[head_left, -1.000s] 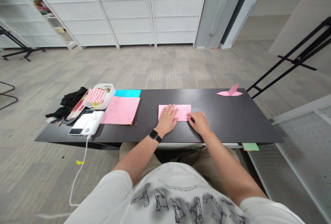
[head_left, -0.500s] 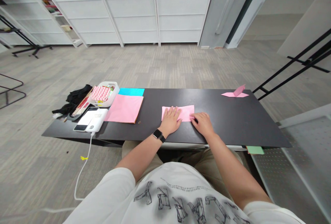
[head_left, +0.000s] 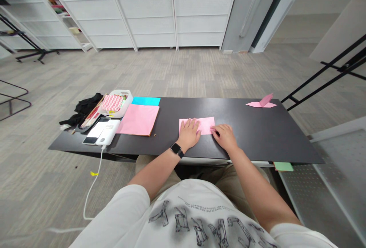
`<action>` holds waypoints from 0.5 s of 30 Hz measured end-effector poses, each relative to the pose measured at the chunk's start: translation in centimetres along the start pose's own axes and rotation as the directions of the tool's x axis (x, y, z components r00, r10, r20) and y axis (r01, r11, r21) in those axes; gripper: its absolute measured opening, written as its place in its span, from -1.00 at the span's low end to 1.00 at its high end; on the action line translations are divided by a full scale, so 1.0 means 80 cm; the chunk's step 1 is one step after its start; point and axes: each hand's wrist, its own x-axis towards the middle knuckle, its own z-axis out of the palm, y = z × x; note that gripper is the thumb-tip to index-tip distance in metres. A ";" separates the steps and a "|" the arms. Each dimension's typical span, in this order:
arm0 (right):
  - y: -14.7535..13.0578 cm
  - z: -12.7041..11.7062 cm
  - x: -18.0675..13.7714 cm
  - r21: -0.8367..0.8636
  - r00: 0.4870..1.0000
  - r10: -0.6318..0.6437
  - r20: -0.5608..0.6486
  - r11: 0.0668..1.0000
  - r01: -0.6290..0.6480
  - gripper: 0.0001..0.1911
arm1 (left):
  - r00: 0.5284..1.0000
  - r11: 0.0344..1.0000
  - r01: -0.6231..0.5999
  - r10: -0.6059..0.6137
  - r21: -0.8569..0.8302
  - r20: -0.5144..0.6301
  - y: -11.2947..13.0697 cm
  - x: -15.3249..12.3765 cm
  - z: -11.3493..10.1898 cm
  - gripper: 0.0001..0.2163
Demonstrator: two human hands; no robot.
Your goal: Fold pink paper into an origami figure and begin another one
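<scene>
A pink sheet of paper (head_left: 206, 126), a wide rectangle that looks folded, lies on the dark table in front of me. My left hand (head_left: 189, 133) rests flat on its left part with the fingers spread. At the lower right corner of the sheet, my right hand (head_left: 224, 135) has its thumb and fingertips closed on the paper's edge. Under the palms, part of the sheet is hidden. On the right of the table stands a folded pink paper shape (head_left: 265, 101) with a raised flap.
Left of me lie a stack of pink paper (head_left: 139, 120), a blue sheet (head_left: 146, 101), a white basket (head_left: 127, 101) with a pink patterned item, and a phone (head_left: 93, 136) beside a white power bank (head_left: 108, 132) with a cable. A black cloth (head_left: 87, 105) lies at the far left.
Both hands stay in nearly the same place on the pink sheet. The whole view has shifted very slightly.
</scene>
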 end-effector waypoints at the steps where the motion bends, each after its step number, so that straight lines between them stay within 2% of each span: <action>1: 0.000 0.000 0.000 0.003 1.000 0.000 0.000 1.000 0.000 -0.75 | 1.000 1.000 0.003 -0.003 0.002 0.002 0.000 0.000 0.001 -0.49; 10: 0.002 0.001 -0.001 -0.001 1.000 0.003 0.008 1.000 -0.003 -0.74 | 1.000 1.000 0.014 -0.014 0.003 -0.011 -0.001 -0.001 0.005 -0.51; 15: 0.002 0.000 0.000 0.001 1.000 0.008 0.009 1.000 -0.008 -0.75 | 1.000 1.000 -0.004 0.004 0.019 0.023 -0.004 -0.002 0.002 -0.50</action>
